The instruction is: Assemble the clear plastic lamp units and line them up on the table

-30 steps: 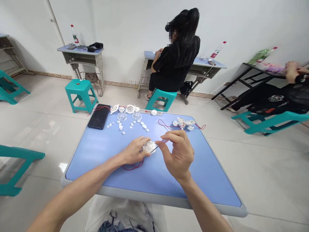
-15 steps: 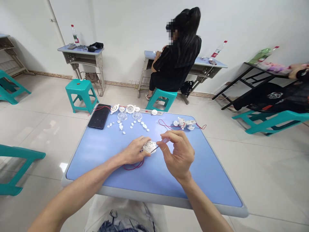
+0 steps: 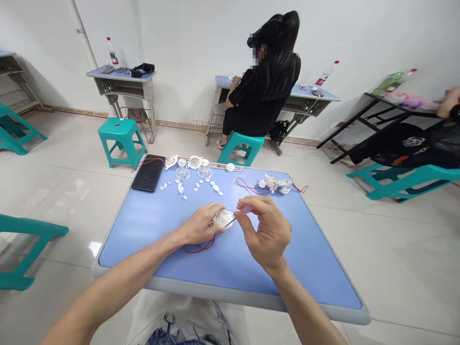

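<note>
A room which resembles a classroom, small blue-topped desks (image 3: 124, 78) with open shelf below, green plastic stools (image 3: 122, 130), plain white wall (image 3: 187, 43), shiny tiled floor (image 3: 377, 239), a person (image 3: 268, 98) seated at a separate desk

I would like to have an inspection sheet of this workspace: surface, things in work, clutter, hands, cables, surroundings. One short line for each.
Surface: blue tabletop, grey rim, some glare on the left.
Things in work: round white-and-clear part; thin tool, tip at the part, contact unclear.
Clutter: black phone at the far left corner; small white pieces scattered to its right.
Hands: left hand holds the part; right hand grips the tool.
Cables: red cord loops near the left hand.
Surroundings: seated person ahead on a teal stool; another person at right, partly out of frame.
</note>
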Demonstrator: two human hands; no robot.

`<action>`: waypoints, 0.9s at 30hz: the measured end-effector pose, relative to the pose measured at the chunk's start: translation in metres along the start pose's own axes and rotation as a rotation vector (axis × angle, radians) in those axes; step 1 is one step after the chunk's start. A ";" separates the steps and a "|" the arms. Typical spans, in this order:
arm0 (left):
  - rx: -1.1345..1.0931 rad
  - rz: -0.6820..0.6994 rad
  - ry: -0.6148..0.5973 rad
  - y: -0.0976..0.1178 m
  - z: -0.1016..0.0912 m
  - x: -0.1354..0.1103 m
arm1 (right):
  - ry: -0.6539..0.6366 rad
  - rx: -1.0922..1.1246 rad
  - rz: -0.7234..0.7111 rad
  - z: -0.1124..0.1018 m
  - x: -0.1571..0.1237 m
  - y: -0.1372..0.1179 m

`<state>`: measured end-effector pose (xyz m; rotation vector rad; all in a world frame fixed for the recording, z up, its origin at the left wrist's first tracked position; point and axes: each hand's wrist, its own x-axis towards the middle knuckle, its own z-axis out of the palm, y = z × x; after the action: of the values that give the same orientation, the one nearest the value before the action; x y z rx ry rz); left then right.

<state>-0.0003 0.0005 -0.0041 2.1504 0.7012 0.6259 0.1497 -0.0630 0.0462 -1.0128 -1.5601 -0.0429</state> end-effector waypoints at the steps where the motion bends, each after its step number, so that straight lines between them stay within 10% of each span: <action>1: -0.002 0.001 -0.001 0.000 0.000 0.000 | 0.010 -0.018 -0.009 0.000 0.001 -0.001; 27: 0.000 0.001 -0.004 0.001 -0.001 0.001 | -0.043 0.014 0.012 -0.002 0.001 -0.003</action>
<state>-0.0002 0.0007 -0.0027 2.1515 0.6985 0.6217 0.1493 -0.0651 0.0490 -1.0182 -1.5907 -0.0019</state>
